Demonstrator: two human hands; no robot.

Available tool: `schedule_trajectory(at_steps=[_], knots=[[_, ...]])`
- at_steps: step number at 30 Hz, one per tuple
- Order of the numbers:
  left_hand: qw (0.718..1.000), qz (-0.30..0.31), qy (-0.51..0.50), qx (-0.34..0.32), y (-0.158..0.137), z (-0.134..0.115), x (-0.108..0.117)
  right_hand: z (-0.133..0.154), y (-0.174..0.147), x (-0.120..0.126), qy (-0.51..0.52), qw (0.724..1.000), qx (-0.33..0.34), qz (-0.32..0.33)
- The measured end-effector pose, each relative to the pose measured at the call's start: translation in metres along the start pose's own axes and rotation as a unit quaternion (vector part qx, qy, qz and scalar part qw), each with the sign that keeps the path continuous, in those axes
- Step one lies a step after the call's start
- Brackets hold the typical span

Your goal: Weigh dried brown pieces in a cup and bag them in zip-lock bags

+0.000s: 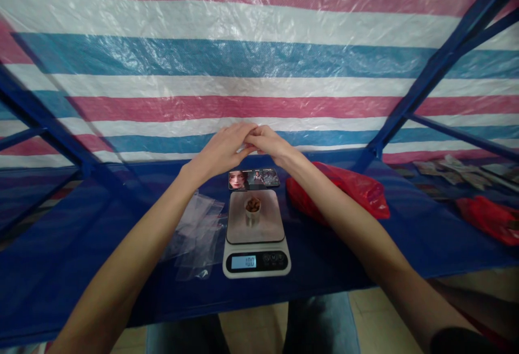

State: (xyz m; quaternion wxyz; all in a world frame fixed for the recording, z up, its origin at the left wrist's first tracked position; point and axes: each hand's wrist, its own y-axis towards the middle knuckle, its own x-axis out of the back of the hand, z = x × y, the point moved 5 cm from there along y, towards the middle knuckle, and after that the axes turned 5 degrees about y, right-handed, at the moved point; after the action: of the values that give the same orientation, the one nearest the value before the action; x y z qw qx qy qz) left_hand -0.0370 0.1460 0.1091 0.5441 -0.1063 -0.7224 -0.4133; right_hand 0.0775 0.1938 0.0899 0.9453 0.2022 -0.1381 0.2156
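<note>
My left hand and my right hand meet above the far side of the shelf, fingertips touching and overlapping. The left fingers lie together over the right fingertips, the thumb below. My right fingers are curled in a pinch. Whatever they hold, if anything, is hidden. Below them lies a phone with a lit picture on its screen. Nearer me stands a white digital scale, its display reading 10.0. On its metal plate sits a small clear cup holding brown pieces.
Clear zip bags lie spread left of the scale. A red plastic bag rests to the right, partly behind my right forearm. Blue metal posts and a striped tarp bound the blue shelf. Another red bag lies far right.
</note>
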Motion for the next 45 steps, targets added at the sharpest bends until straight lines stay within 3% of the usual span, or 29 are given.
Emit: schedule_trajectory(at_steps=[4,6,9,13,17,23,30,39,42,45], knots=[[0.999,0.023,-0.008,0.021,-0.003,0.008,-0.003,0.001,-0.001,-0.004,-0.001,1.0,0.001,0.005],[0.999,0.023,-0.01,0.041,-0.005,0.015,-0.001,0.006,-0.003,0.003,-0.038,0.998,0.022,-0.044],[0.997,0.0,-0.032,0.065,-0.005,0.025,0.004,0.027,-0.011,0.013,-0.133,0.973,0.131,-0.133],[0.993,-0.061,-0.089,0.043,-0.001,0.033,0.009,0.052,-0.022,0.001,-0.19,0.933,0.301,-0.06],[0.989,-0.068,-0.12,0.047,0.0,0.039,0.007,0.058,-0.029,-0.008,-0.227,0.902,0.368,-0.017],[0.987,-0.07,-0.134,0.058,0.0,0.04,0.01,0.053,-0.031,-0.01,-0.252,0.913,0.32,0.006],[0.991,-0.005,-0.112,0.067,-0.002,0.035,0.007,0.049,-0.031,-0.024,-0.355,0.894,0.25,0.108],[0.998,0.001,-0.038,0.041,-0.004,0.023,0.006,0.055,-0.039,-0.027,-0.407,0.875,0.214,0.15],[0.999,-0.01,-0.011,0.045,-0.009,0.015,0.018,0.071,-0.049,-0.025,-0.375,0.882,0.245,0.149],[0.997,-0.042,0.012,0.065,-0.027,0.015,0.03,0.094,-0.074,-0.011,-0.283,0.902,0.318,0.074]])
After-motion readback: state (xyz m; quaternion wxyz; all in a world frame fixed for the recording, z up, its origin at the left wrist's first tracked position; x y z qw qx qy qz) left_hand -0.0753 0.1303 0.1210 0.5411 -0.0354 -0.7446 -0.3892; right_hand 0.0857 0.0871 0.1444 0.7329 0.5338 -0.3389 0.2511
